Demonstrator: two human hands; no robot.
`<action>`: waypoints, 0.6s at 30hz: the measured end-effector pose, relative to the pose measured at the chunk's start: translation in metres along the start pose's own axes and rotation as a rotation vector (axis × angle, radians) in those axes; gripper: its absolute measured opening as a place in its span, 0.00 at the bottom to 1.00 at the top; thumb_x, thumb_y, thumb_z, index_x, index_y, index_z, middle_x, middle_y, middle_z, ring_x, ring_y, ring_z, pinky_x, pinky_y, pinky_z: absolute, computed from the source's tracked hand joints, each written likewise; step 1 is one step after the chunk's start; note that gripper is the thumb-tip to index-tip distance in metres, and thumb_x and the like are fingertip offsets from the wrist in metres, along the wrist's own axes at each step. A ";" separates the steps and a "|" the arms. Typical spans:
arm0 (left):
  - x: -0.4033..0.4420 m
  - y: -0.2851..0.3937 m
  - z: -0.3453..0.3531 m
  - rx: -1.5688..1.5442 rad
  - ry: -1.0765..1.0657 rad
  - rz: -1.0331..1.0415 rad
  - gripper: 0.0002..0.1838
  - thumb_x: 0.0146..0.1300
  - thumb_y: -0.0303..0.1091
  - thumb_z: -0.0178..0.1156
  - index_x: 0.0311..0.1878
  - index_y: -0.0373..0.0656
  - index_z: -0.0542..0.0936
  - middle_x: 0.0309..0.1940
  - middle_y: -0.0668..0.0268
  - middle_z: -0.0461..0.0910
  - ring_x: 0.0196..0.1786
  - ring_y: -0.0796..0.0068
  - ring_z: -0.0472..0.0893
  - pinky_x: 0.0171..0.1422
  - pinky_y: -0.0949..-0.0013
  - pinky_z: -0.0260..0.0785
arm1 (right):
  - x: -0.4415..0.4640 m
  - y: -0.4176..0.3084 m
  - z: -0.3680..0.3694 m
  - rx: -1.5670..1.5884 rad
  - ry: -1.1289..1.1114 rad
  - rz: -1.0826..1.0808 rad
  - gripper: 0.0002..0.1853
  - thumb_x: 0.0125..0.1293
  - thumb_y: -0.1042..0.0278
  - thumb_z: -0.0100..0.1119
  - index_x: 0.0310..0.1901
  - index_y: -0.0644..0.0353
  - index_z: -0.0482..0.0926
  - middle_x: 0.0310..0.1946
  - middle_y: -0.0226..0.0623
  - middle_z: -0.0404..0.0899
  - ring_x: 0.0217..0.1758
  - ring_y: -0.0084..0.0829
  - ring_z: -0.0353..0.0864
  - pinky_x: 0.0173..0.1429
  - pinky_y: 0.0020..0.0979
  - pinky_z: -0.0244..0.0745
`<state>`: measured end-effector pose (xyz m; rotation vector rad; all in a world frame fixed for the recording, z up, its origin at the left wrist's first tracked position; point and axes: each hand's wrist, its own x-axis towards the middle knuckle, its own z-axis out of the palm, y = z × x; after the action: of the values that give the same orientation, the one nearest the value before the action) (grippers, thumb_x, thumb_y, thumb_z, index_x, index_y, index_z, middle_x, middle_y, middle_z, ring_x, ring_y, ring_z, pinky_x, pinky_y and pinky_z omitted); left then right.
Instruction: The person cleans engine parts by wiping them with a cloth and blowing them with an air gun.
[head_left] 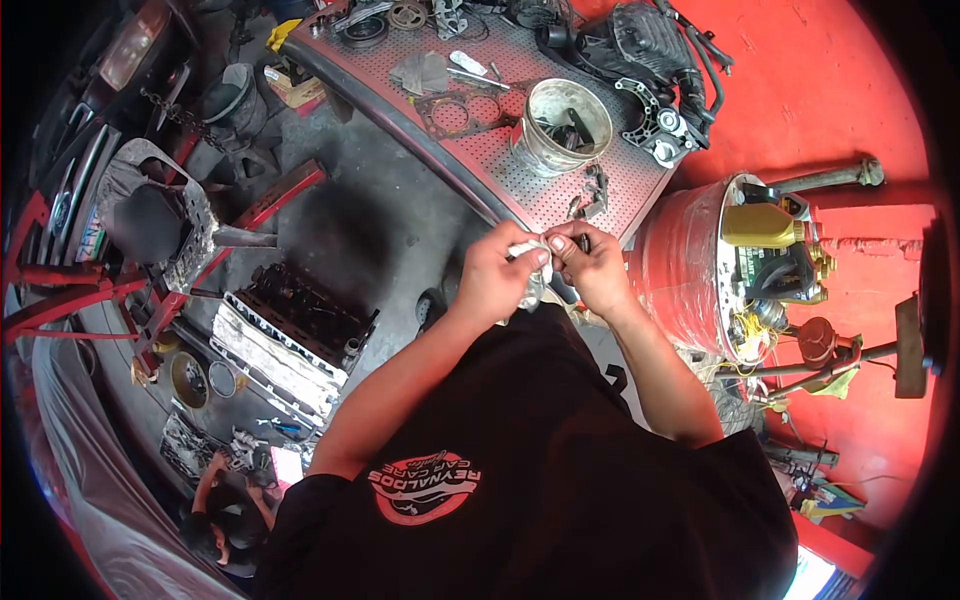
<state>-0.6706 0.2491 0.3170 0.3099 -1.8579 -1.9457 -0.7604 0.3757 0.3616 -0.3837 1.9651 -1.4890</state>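
Observation:
My left hand (497,272) is closed round a crumpled whitish cloth (532,254), part of which hangs below the fingers. Right beside it, my right hand (596,268) has its thumb and fingers pinched together at the cloth's edge. A small dark piece (584,243) shows between the right fingers; its shape is too small to make out. Both hands are in front of my body, by the near corner of a red perforated workbench (610,190). Just beyond them on the bench are a dirty white bucket (535,150) with dark parts inside and a small dark metal part (594,192).
A flat gasket (450,115), tools and engine parts (640,45) lie on the bench. At right stands a wrapped red drum (685,265) carrying bottles (760,226). An engine block (300,320) is at left; another person (235,515) works at lower left.

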 end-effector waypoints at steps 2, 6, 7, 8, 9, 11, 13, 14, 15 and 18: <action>-0.002 -0.005 0.004 -0.785 0.068 -0.570 0.05 0.61 0.26 0.63 0.37 0.35 0.78 0.32 0.60 0.82 0.33 0.68 0.81 0.38 0.68 0.73 | -0.004 0.007 -0.002 -0.154 -0.001 -0.155 0.08 0.68 0.72 0.61 0.44 0.67 0.80 0.30 0.30 0.80 0.30 0.20 0.76 0.38 0.25 0.74; -0.013 -0.006 0.009 -0.813 0.089 -0.622 0.03 0.62 0.25 0.61 0.36 0.36 0.78 0.30 0.63 0.81 0.34 0.73 0.80 0.38 0.70 0.72 | -0.011 0.013 -0.003 -0.413 -0.012 -0.468 0.09 0.68 0.70 0.61 0.43 0.67 0.80 0.26 0.30 0.79 0.24 0.22 0.73 0.32 0.25 0.71; -0.020 0.006 0.007 0.053 0.035 -0.137 0.04 0.61 0.24 0.61 0.38 0.36 0.77 0.30 0.59 0.80 0.34 0.65 0.81 0.40 0.66 0.72 | -0.015 0.010 -0.006 -0.162 0.000 -0.141 0.09 0.69 0.68 0.61 0.42 0.66 0.80 0.25 0.30 0.77 0.22 0.21 0.71 0.29 0.24 0.68; -0.026 0.014 0.008 0.202 0.034 0.182 0.07 0.60 0.25 0.62 0.40 0.38 0.76 0.30 0.56 0.78 0.34 0.55 0.80 0.42 0.62 0.73 | -0.018 0.006 -0.008 0.088 0.010 0.183 0.09 0.70 0.67 0.60 0.42 0.66 0.79 0.23 0.30 0.76 0.20 0.20 0.68 0.26 0.23 0.64; -0.026 0.010 0.003 0.322 -0.020 0.353 0.08 0.59 0.25 0.63 0.41 0.38 0.76 0.30 0.56 0.79 0.35 0.52 0.79 0.43 0.61 0.73 | -0.023 0.002 -0.005 0.303 0.001 0.301 0.10 0.71 0.66 0.59 0.40 0.66 0.79 0.22 0.29 0.74 0.17 0.18 0.62 0.23 0.22 0.59; -0.025 0.005 -0.005 0.351 -0.092 0.383 0.09 0.58 0.25 0.64 0.41 0.38 0.76 0.30 0.56 0.79 0.35 0.53 0.79 0.42 0.61 0.73 | -0.027 0.009 -0.001 0.120 0.021 0.199 0.09 0.71 0.67 0.59 0.41 0.66 0.79 0.24 0.28 0.75 0.21 0.17 0.67 0.26 0.22 0.63; -0.025 -0.007 0.002 0.029 -0.068 -0.090 0.06 0.62 0.26 0.62 0.40 0.36 0.76 0.30 0.59 0.81 0.33 0.67 0.81 0.40 0.63 0.73 | -0.031 0.011 -0.001 -0.064 0.033 -0.013 0.09 0.70 0.68 0.59 0.42 0.67 0.79 0.25 0.27 0.76 0.25 0.16 0.69 0.30 0.21 0.66; -0.018 -0.031 0.010 -0.249 0.096 -0.316 0.04 0.67 0.27 0.58 0.39 0.35 0.76 0.33 0.63 0.82 0.36 0.71 0.81 0.42 0.66 0.75 | -0.035 0.006 -0.002 -0.073 0.015 -0.114 0.09 0.70 0.69 0.59 0.43 0.67 0.79 0.26 0.27 0.76 0.27 0.16 0.70 0.32 0.21 0.67; -0.012 -0.036 0.008 -0.459 0.201 -0.466 0.04 0.68 0.27 0.57 0.39 0.35 0.77 0.33 0.61 0.82 0.36 0.70 0.82 0.42 0.66 0.76 | -0.041 0.000 -0.002 -0.041 -0.007 -0.112 0.09 0.70 0.69 0.59 0.44 0.67 0.79 0.27 0.27 0.77 0.27 0.16 0.70 0.32 0.20 0.67; -0.016 -0.029 -0.017 -0.843 0.153 -0.541 0.06 0.69 0.28 0.57 0.40 0.35 0.77 0.38 0.59 0.82 0.40 0.65 0.84 0.45 0.63 0.77 | -0.037 -0.006 -0.015 -0.030 0.095 -0.098 0.08 0.70 0.70 0.59 0.43 0.67 0.79 0.26 0.27 0.77 0.27 0.15 0.70 0.31 0.20 0.66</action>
<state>-0.6537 0.2413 0.2848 0.6975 -0.7616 -2.7533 -0.7427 0.4063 0.3810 -0.4343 2.0713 -1.5668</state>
